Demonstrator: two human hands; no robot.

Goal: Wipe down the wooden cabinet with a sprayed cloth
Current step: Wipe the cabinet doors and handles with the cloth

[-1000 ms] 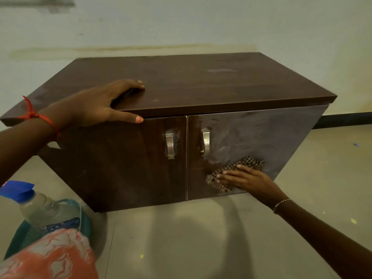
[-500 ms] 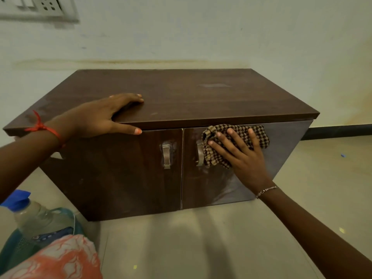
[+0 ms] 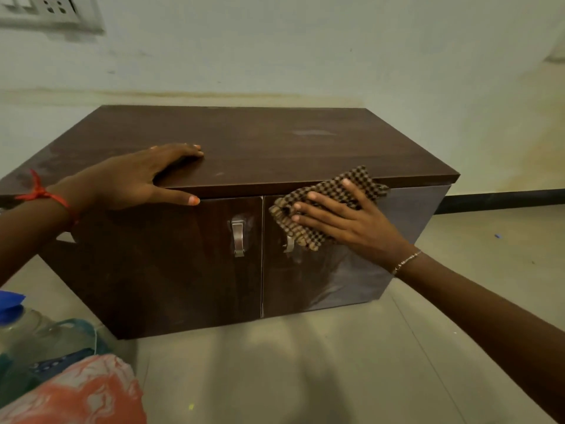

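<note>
A: Where is the dark brown wooden two-door cabinet [image 3: 189,270]?

B: Centre of the frame, on the pale tiled floor [image 3: 305,362] against the wall.

A: And the brown-and-cream checked cloth [image 3: 321,206]?

B: Pressed flat to the top of the right door by the right hand [image 3: 351,223], fingers spread, covering part of that door's metal handle [image 3: 289,243].

A: The left hand [image 3: 134,180]?

B: Open, palm on the top's front edge, thumb along it, holding nothing.

A: Lower left of the frame?

B: A clear plastic spray bottle with blue nozzle [image 3: 18,319].
</note>
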